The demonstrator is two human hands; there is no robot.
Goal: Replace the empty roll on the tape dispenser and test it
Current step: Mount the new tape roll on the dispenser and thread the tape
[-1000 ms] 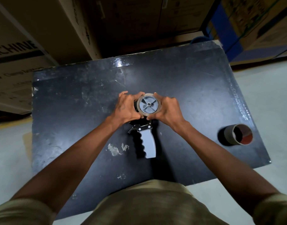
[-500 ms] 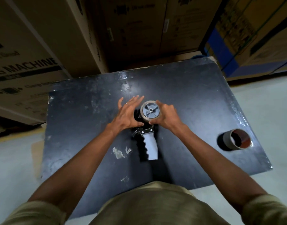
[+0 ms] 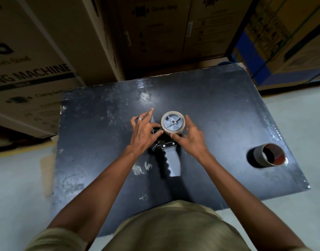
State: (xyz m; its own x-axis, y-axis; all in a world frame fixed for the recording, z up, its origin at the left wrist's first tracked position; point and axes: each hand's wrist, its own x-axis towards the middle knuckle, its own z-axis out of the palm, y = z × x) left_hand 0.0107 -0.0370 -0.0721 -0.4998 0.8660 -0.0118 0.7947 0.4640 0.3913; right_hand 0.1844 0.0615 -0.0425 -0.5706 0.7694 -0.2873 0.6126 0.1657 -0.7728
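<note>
The dispenser lies mid-bench, a roll on its hub. The left hand and right hand flank the roll, fingers spread, gripping nothing. A bare core sits well right.

There is only 1 view, from a camera on the person's head. It looks steeply down and a little forward at the dark desk, near enough that both forearms fill the lower part and cardboard boxes close the top.
</note>
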